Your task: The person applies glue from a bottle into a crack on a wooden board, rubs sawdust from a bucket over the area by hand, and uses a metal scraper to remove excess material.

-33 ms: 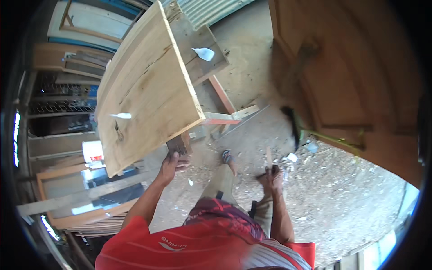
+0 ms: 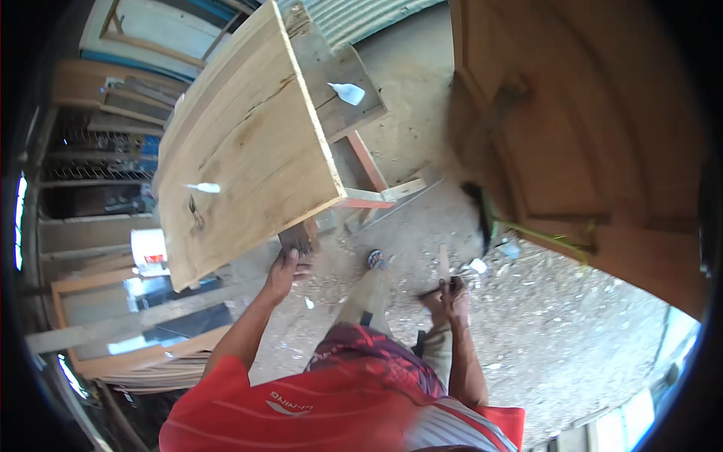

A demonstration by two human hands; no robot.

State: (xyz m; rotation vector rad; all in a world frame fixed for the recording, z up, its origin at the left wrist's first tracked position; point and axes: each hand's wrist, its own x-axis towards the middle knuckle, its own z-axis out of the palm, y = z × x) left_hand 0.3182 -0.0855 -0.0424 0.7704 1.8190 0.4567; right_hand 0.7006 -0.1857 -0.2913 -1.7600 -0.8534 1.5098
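Observation:
My left hand (image 2: 283, 276) is at the lower edge of a tilted wooden tabletop (image 2: 241, 143). Its fingers are curled at the end of a dark wooden block (image 2: 297, 238) that sticks out beneath that edge. Low on my right, my right hand (image 2: 455, 298) is closed, and a thin pale strip (image 2: 443, 261) stands out from its fingers; what kind of thing it is cannot be made out. On the tabletop lie a white squeeze bottle (image 2: 205, 187) and a small dark tool (image 2: 196, 214), perhaps pliers. Another white bottle (image 2: 348, 93) lies on a lower board (image 2: 331, 64) behind.
A large brown panelled wooden door (image 2: 602, 135) stands at the right, with a yellow-green strap (image 2: 553, 237) by its lower edge. Wood chips litter the floor (image 2: 542, 346). A white bucket (image 2: 148, 248), framed panels (image 2: 139, 320) and shelves line the left. Red-and-pale timber pieces (image 2: 367, 162) support the bench.
The view has shifted slightly, so the tabletop and door sit a little further left. Both hands keep nearly the same places.

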